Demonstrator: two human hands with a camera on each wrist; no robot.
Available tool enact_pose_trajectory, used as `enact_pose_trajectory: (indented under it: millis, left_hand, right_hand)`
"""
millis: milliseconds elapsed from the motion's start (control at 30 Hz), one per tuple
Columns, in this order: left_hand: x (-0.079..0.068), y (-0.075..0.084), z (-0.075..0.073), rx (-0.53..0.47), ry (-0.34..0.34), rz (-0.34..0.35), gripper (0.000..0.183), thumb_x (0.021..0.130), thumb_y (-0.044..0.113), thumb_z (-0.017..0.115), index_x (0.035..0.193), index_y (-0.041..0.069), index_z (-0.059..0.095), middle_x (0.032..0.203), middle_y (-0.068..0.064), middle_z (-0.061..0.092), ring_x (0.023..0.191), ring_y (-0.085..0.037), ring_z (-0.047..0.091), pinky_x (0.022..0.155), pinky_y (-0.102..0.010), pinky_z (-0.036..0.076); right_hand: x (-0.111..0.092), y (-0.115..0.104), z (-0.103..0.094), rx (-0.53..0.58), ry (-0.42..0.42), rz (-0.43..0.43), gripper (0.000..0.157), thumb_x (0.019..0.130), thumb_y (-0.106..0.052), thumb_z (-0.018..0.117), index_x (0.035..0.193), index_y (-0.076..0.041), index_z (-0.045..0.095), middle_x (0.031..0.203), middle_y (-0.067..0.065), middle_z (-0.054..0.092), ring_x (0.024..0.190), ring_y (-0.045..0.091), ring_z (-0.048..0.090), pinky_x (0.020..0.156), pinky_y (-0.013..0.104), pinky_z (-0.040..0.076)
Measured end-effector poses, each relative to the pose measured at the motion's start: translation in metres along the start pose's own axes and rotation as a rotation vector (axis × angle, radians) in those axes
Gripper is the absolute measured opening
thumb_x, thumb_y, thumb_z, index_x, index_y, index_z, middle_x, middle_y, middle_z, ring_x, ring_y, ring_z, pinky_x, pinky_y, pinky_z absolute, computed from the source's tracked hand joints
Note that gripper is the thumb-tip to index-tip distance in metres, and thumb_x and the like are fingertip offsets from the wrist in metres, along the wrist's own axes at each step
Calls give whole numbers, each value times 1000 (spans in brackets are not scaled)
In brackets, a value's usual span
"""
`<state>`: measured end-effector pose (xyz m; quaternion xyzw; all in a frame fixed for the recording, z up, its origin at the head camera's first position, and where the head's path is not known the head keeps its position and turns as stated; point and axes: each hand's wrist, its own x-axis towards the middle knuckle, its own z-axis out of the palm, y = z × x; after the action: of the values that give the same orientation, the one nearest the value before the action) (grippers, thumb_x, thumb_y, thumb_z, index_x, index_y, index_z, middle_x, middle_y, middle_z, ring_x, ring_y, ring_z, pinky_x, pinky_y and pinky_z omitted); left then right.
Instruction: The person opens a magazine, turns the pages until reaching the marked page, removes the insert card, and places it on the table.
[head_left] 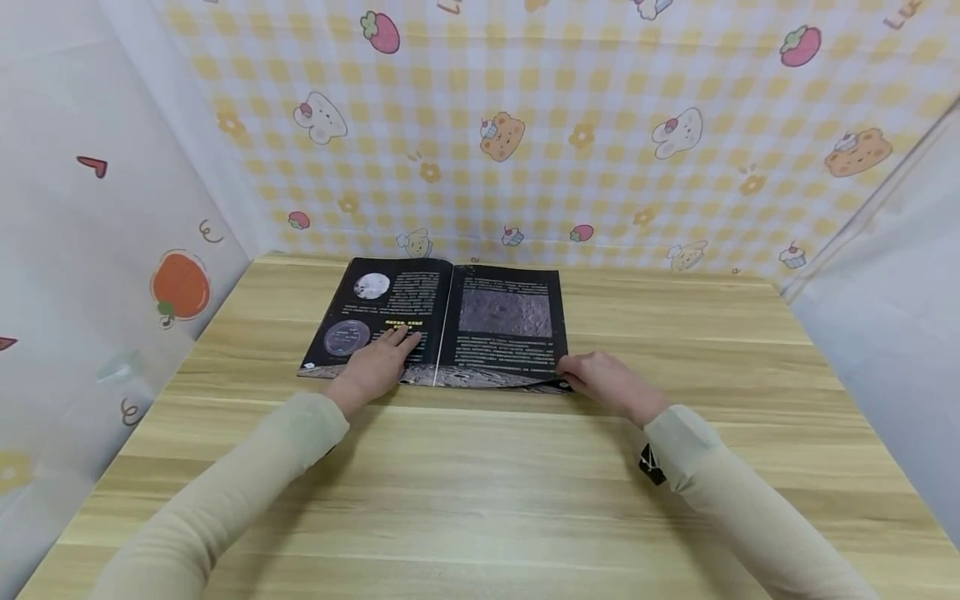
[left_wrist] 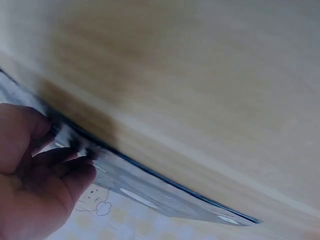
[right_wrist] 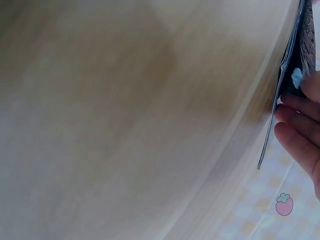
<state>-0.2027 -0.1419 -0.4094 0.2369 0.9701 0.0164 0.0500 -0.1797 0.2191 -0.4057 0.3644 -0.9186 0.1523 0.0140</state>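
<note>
An open book [head_left: 447,325] lies near the centre of the head view, the left hand [head_left: 377,364] resting on its left page with fingers loosely extended. The right hand [head_left: 606,381] pinches the right page's lower corner; a page turn seems begun, calling next for a leftward sweep.

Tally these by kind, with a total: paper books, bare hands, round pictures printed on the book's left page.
Open paper book with black pages: 1
Bare left hand and bare right hand: 2
Whitish round picture and purplish-grey round picture: 2
Total: 5
</note>
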Motion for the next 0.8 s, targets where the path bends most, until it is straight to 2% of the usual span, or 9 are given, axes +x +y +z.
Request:
enact_pose_trajectory:
  millis: [133, 333, 533, 800]
  left_hand:
    - [1, 3, -1, 7, 50, -3, 48, 90, 5, 54, 138, 0, 44, 142, -27, 39, 129, -42, 41, 102, -50, 40]
    - [3, 10, -1, -9, 153, -14, 42, 97, 14, 47, 135, -4, 45, 141, -28, 40, 129, -44, 40, 105, -50, 37]
    - [5, 25, -4, -5, 139, -24, 57, 100, 38, 41, 141, -2, 39, 147, -25, 33, 136, -41, 30, 112, -48, 27]
    - [19, 70, -4, -14, 79, 111, 74, 96, 55, 37, 145, 0, 32, 151, -21, 27, 140, -36, 23, 115, -45, 22]
  right_hand:
    - [-3, -1, 0, 31, 68, 24, 12, 86, 1, 62, 96, -5, 67, 91, 9, 72, 80, 21, 69, 73, 31, 57]
    - [-5, -4, 1, -16, 211, 5, 15, 85, 1, 64, 99, -5, 68, 94, 9, 72, 85, 23, 70, 77, 35, 56]
    - [-5, -7, -1, -59, 342, -57, 16, 83, 1, 67, 97, -7, 68, 90, 6, 73, 81, 21, 70, 72, 33, 57]
    - [-3, -8, -1, -87, 427, -109, 15, 81, 0, 69, 94, -7, 67, 89, 6, 72, 80, 20, 70, 70, 31, 57]
